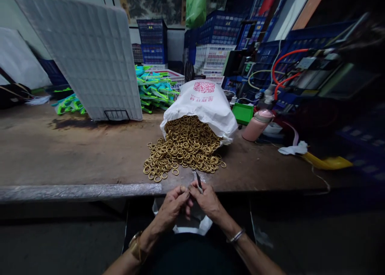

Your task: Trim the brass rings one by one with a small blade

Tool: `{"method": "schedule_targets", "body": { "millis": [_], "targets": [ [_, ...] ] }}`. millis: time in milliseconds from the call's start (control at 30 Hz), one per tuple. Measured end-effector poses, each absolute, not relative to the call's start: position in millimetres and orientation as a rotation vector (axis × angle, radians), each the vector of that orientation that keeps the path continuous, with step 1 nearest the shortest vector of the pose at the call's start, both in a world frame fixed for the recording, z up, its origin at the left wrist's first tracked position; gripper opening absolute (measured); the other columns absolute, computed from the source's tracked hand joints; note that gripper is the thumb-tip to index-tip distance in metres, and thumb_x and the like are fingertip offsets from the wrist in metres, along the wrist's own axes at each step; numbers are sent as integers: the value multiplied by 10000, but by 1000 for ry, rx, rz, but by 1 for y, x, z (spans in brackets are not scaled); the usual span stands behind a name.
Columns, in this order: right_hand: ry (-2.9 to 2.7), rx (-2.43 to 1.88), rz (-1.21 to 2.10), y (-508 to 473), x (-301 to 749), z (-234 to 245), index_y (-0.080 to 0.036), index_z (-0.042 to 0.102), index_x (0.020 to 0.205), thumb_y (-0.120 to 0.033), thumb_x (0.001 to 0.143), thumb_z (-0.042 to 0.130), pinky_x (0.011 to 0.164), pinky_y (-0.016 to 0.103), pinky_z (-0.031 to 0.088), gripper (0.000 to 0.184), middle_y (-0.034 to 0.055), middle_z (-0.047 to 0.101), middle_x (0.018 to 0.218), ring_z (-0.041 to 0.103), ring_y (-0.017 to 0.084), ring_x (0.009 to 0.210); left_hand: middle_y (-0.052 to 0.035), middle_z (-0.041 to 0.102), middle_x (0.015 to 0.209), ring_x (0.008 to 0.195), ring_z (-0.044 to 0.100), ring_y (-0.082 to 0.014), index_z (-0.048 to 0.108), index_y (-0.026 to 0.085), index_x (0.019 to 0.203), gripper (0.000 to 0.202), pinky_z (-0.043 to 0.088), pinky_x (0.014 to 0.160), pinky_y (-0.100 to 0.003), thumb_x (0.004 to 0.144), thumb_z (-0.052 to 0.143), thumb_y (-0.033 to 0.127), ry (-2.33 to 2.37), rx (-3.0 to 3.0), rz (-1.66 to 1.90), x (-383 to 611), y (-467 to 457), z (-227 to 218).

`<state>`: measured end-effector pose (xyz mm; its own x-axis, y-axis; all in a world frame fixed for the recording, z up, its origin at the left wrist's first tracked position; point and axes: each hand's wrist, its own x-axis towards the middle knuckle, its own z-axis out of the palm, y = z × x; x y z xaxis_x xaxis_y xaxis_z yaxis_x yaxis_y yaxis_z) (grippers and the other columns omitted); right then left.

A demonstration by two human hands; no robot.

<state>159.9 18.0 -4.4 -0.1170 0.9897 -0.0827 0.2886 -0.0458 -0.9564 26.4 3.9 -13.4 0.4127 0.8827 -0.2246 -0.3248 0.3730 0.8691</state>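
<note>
My right hand (209,204) is closed around a small knife (198,180), its dark blade pointing up and away from me. My left hand (175,204) is pinched, its fingertips meeting those of the right; whatever lies between them is too small to tell. Just beyond both hands, a heap of brass-coloured rings (186,148) spills across the table (99,154). The rings come from the mouth of a white sack (207,102) with red print, lying on its side. Below my hands, a white bag (192,229) hangs open at the table edge, partly hidden by them.
A padded grey-white panel (102,58) stands at left, with green and blue plastic pieces (155,88) behind it. Right of the sack are a green tray (243,113), a pink bottle (258,125) and a machine with red hoses (282,60). Stacked crates (153,42) line the back.
</note>
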Motion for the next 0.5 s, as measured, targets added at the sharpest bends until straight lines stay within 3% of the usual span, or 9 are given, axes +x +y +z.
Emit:
{"method": "schedule_targets", "body": {
  "millis": [233, 500],
  "targets": [
    [-1494, -1372, 1294, 28, 156, -9, -167, 545, 694, -390, 800, 408, 491, 199, 359, 283, -34, 500, 506, 460, 95, 480, 25, 544, 591, 387, 440, -48, 482, 154, 709, 323, 415, 398, -192, 710, 601, 455, 816, 820, 952, 23, 7, -17],
    [-2007, -1469, 869, 33, 162, -17, -207, 533, 744, -157, 736, 390, 570, 214, 344, 151, -5, 571, 625, 523, 133, 594, 31, 526, 598, 405, 442, -52, 455, 165, 711, 308, 423, 412, -197, 734, 576, 447, 882, 830, 987, 17, 14, -17]
  ]
}}
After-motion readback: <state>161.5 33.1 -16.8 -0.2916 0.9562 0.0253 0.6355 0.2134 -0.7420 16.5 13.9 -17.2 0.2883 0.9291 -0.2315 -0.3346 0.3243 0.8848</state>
